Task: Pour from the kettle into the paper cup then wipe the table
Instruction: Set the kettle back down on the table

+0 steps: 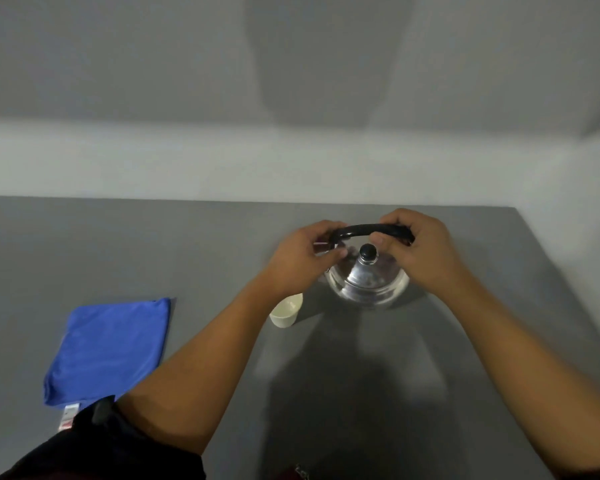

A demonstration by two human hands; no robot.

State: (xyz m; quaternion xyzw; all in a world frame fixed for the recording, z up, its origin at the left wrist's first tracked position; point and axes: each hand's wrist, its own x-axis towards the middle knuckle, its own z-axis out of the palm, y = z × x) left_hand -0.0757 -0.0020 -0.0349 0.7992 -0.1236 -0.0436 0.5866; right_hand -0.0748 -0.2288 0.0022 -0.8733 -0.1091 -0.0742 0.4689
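head view: the steel kettle [368, 282] stands on the grey table [205, 244] a little right of centre, its black handle [361, 231] arched over the lid knob [368, 251] with its long axis running from 9 to 3 o'clock. the left hand [303, 261] is curled round the 9 o'clock end of that handle and the right hand [420, 251] round the 3 o'clock end, so each grip is closed on the handle; the fingers are blurred, so how firmly they pinch cannot be told. the kettle's base appears to rest on the table, though the blur leaves that unsure. the paper cup [286, 311] stands upright and open at about 8 o'clock from the kettle, just beside its body and partly under the left forearm. the pour therefore turns on tipping toward 8 o'clock, on the left hand's side; the spout is hidden behind the left hand, so its heading is a guess. the left forearm may need to clear the cup first. the folded blue cloth [110, 351] lies well apart at 8 o'clock near the table's left part, nearer the left hand for the wipe.
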